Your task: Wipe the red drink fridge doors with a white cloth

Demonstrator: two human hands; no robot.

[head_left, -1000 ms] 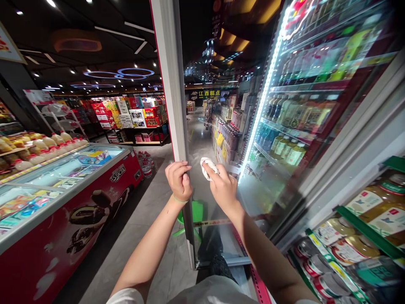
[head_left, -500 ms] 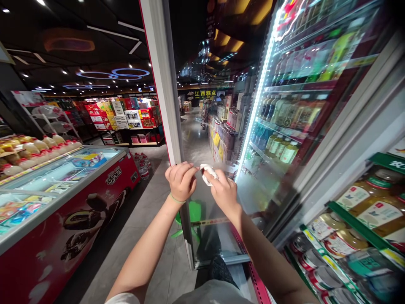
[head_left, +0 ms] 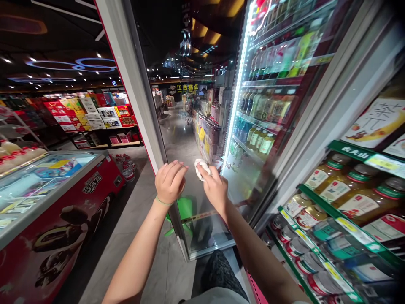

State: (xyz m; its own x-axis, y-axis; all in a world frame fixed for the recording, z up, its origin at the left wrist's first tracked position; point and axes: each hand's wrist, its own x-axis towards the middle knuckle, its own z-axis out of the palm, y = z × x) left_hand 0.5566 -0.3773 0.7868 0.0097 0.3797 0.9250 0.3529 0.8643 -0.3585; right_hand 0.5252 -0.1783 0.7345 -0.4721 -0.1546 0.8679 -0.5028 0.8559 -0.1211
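Observation:
A tall glass door with a grey frame stands swung open before me. My left hand, a thin green band at its wrist, is curled round the door frame at mid-height; its thumb is hidden. Just to its right, my right hand pinches a crumpled white cloth against the glass, index finger over it. Bottled drinks on lit shelves show in the glass.
On the left is a red chest freezer with a glass top. Shelves at right hold bottles and jars below. A green stool shows low behind the glass. Stacked gift boxes stand farther back.
My view has turned right, so the freezer and door shift left in the picture. The right hand with the cloth has moved slightly away from the left hand, which stays at the frame.

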